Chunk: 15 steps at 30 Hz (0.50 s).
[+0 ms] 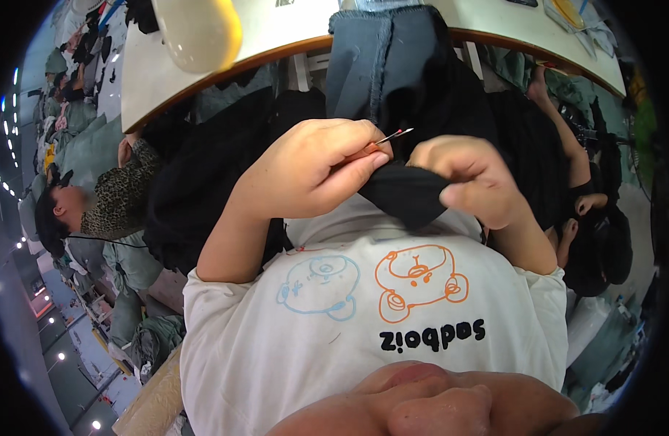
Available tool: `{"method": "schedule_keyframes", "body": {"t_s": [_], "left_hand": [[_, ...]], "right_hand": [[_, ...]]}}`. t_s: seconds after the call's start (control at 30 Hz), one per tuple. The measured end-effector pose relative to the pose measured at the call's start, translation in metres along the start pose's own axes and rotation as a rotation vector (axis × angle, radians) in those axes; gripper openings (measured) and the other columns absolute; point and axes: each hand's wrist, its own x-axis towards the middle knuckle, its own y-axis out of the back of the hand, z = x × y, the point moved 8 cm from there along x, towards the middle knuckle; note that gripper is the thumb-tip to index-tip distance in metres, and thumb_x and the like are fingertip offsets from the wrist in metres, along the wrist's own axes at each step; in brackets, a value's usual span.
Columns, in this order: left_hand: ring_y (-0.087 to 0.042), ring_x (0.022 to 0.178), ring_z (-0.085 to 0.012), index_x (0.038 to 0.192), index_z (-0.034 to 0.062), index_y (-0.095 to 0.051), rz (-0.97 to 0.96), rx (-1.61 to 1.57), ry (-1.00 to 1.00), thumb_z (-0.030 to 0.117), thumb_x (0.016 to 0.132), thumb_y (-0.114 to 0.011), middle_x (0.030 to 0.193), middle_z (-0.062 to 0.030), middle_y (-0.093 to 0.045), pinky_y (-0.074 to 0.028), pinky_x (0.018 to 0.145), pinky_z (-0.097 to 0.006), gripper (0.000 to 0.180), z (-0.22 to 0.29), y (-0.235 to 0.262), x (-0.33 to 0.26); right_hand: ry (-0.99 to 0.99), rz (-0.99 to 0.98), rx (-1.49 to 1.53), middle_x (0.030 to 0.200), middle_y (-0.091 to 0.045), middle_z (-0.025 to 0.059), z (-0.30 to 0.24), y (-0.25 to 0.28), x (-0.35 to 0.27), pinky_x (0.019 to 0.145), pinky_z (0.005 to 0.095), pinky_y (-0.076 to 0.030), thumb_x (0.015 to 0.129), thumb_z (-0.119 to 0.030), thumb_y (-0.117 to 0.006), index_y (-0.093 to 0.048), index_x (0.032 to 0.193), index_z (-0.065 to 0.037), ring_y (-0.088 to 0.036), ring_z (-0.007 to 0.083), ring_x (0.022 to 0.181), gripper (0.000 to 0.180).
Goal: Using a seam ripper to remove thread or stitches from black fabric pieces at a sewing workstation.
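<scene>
My left hand (309,171) is closed round the orange handle of a seam ripper (395,136), whose metal fork with a red ball points up and to the right. Across from it, my right hand (476,174) pinches a piece of black cloth (403,196) with curled fingers, in front of my white shirt. Both hands are close together, and the cloth stretches below and between them. Beyond them, a dark grey and black garment (352,69) with a frayed seam drapes from the table edge toward my lap.
A white table (276,36) with a brown edge curves across the far side. On it stands a cream and yellow rounded object (196,33); a clear plastic packet (578,25) lies far right. One person (109,196) is at left, another (596,232) at right, among cloth bundles (134,258).
</scene>
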Motion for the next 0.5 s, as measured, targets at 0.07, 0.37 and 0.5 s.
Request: {"method": "schedule_keyframes", "body": {"t_s": [0.07,0.37,0.5], "left_hand": [[-0.058,0.062,-0.016,0.098,-0.0037,-0.068,0.028,-0.175,-0.022,0.004,0.096,-0.067,0.077,-0.0086,-0.064,-0.046,0.059,-0.028,0.008,-0.006,-0.009,-0.008],[-0.044,0.052,0.0011,0.098,-0.0025,-0.065,0.27,-0.55,0.121,0.002,0.096,-0.069,0.09,-0.0041,-0.06,-0.032,0.046,-0.014,0.007,-0.024,0.009,-0.032],[-0.045,0.052,0.0011,0.097,-0.001,-0.064,0.341,-0.435,0.138,0.001,0.094,-0.071,0.087,-0.001,-0.058,-0.032,0.045,-0.015,0.008,-0.022,0.025,-0.031]], "right_hand": [[0.005,0.152,-0.023,0.091,-0.061,0.0076,-0.007,0.008,-0.006,0.07,0.0266,-0.042,0.089,-0.002,-0.058,-0.056,0.084,0.001,-0.051,0.011,0.079,0.006],[-0.029,0.508,-0.132,0.081,-0.055,-0.0044,-0.011,0.015,0.007,0.056,0.0186,-0.03,0.102,-0.004,-0.061,-0.057,0.094,-0.003,-0.039,-0.0017,0.066,0.009],[0.067,0.52,-0.298,0.074,-0.05,-0.0079,-0.039,0.008,0.025,0.055,0.0182,-0.027,0.103,-0.008,-0.06,-0.056,0.093,-0.004,-0.036,-0.0023,0.063,0.012]]}}
